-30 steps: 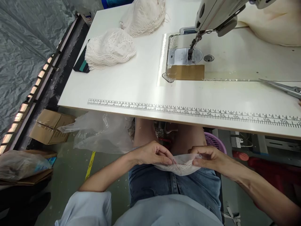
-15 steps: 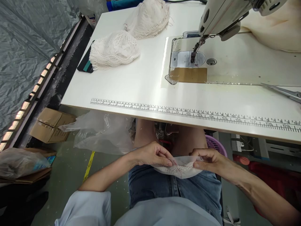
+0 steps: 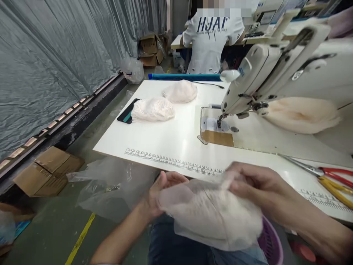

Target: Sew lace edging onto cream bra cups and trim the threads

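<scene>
Tabletop point(image 3: 176, 138) partly hidden; right hand point(image 3: 255, 184) grips blurred fabric point(image 3: 217, 217)

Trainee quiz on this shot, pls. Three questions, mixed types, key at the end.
1. True or false: the right hand holds the sheer white fabric.

2. Where do the scissors lie?
A) On the floor
B) On the tabletop
C) In a cardboard box

3. How many pale fabric piles lie on the tabletop to the left of the sewing machine, as seen in the picture?

Key: 1. True. 2. B. 3. Two.
</scene>
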